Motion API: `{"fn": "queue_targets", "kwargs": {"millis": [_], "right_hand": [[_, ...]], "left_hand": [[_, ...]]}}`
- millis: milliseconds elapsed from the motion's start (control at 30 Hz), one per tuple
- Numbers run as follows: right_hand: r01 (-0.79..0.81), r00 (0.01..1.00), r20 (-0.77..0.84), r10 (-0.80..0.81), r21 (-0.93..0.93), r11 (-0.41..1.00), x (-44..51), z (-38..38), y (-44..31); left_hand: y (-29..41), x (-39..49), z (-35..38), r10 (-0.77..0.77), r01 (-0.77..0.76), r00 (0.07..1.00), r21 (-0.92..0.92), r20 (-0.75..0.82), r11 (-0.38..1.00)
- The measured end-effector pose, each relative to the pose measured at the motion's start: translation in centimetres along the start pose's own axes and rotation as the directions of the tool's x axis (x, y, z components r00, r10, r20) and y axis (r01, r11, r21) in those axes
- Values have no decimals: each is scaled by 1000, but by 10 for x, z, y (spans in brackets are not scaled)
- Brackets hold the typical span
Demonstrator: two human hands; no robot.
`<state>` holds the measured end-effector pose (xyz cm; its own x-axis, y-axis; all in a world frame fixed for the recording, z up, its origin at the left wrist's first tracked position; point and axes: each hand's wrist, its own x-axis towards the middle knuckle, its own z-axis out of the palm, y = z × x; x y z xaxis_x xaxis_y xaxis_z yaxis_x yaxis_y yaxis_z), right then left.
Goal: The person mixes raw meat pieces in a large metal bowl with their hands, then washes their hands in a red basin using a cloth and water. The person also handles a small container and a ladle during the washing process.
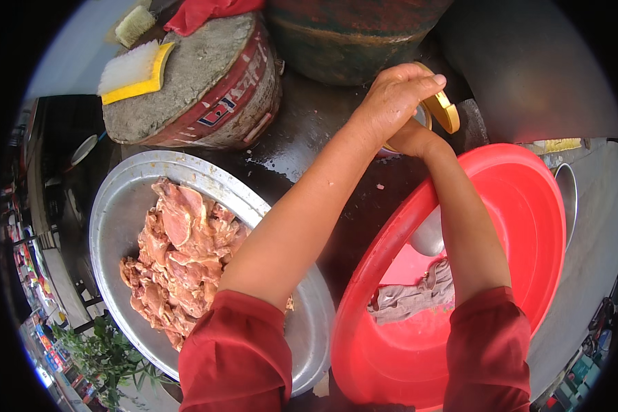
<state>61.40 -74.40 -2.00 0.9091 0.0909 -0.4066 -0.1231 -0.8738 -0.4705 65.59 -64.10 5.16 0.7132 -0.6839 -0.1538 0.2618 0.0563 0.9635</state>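
My left hand (404, 92) grips a yellow plastic lid (449, 116), which is tilted up beside the mouth of a round container (425, 119). My right hand (411, 138) is at that mouth, below my left hand; its fingers are hidden. A large metal basin (105, 216) on the left holds a heap of raw meat pieces (180, 252). On the right, under my right forearm, is a large red plastic basin (515, 216), with a wet greyish cloth (417, 296) and a rounded metal thing (428, 237) inside.
A concrete-topped bucket (195, 77) stands at the upper left, bearing a yellow-backed brush (134, 74) and a red cloth (211, 13). Next to it is a large dark drum (345, 46). The dark surface (288, 154) between them and the basins is wet. Green leaves (105, 355) show at the lower left.
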Motion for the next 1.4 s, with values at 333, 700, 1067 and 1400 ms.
{"fn": "queue_targets", "kwargs": {"millis": [333, 700, 1067, 1400], "right_hand": [[-107, 937, 302, 176, -230, 967, 0, 8, -19], [-244, 890, 315, 331, -285, 927, 23, 25, -29], [-468, 809, 309, 501, -179, 865, 16, 19, -30], [-224, 974, -88, 209, -232, 946, -22, 10, -28]], "left_hand": [[-17, -8, -12, -66, 104, 989, -310, 129, 945], [-39, -26, -37, -54, 112, 990, -505, 127, 856], [-57, -25, -48, 29, 94, 983, -631, 182, 770], [-38, -25, -46, -75, 130, 989, -494, 129, 860]]}}
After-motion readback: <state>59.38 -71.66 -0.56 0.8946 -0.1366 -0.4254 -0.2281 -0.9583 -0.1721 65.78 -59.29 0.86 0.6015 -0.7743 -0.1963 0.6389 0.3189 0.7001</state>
